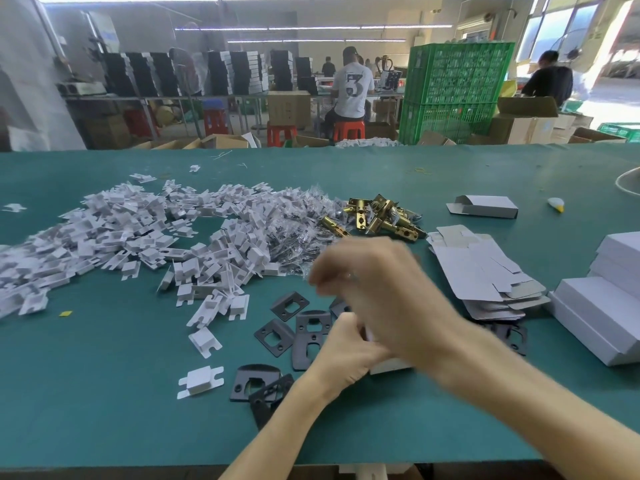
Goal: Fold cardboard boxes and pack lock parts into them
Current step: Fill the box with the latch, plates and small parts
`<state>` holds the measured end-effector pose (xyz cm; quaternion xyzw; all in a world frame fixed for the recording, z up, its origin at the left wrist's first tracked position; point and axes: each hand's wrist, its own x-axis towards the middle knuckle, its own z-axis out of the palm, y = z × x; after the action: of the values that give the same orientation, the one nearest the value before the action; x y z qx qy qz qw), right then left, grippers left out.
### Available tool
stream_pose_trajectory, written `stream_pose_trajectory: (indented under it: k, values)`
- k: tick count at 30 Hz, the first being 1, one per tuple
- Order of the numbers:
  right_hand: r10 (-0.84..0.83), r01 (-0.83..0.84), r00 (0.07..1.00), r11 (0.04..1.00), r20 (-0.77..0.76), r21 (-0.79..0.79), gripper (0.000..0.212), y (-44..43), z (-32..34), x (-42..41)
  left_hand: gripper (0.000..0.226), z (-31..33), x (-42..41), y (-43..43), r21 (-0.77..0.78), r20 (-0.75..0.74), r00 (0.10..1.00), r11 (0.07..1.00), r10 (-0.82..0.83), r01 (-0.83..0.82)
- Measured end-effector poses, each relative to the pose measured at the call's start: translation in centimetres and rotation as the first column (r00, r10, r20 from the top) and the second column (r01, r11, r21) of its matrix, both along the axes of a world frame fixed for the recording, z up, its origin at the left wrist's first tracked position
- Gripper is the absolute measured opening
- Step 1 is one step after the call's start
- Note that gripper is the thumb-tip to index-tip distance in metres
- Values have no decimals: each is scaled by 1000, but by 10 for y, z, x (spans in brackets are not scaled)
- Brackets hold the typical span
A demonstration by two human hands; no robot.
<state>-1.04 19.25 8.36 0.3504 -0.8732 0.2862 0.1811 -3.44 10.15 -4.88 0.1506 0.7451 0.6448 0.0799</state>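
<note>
My left hand (346, 353) grips a small white cardboard box (391, 368) low over the green table (104, 410); most of the box is hidden by both hands. My right hand (374, 289) crosses above it, blurred by motion, its fingers curled toward the left. Whether it holds anything is unclear. Black strike plates (289, 304) lie scattered around and under my hands. Brass latch bolts (381, 216) are heaped just beyond. A stack of flat white box blanks (485, 275) lies to the right.
A wide pile of white cardboard inserts (138, 237) and clear screw bags (298, 233) covers the left and middle. A folded open box (485, 206) lies far right; finished white boxes (602, 306) are stacked at the right edge. People work at benches behind.
</note>
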Motion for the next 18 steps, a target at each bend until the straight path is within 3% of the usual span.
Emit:
stream_pose_trajectory:
  k: [4, 8, 11, 14, 18]
  values:
    - [-113, 200, 966, 899, 234, -390, 17, 30, 24, -54, 23, -5, -5, 1, 171, 64, 998, 985, -7, -4]
    - [12, 327, 849, 773, 528, -544, 27, 57, 5, -99, 25, -7, -7, 1, 197, 52, 998, 980, -18, 7]
    - [-83, 395, 768, 842, 635, -368, 30, 66, -30, -116, 26, -7, -7, 1, 205, 45, 998, 979, -32, 22]
    - [-155, 307, 765, 941, 625, -142, 40, 65, -59, -121, 23, -7, -6, 1, 199, 13, 999, 979, -48, 45]
    - [-160, 177, 767, 984, 622, 34, 46, 58, -72, -111, 21, -7, -8, 1, 193, 5, 999, 980, -52, 50]
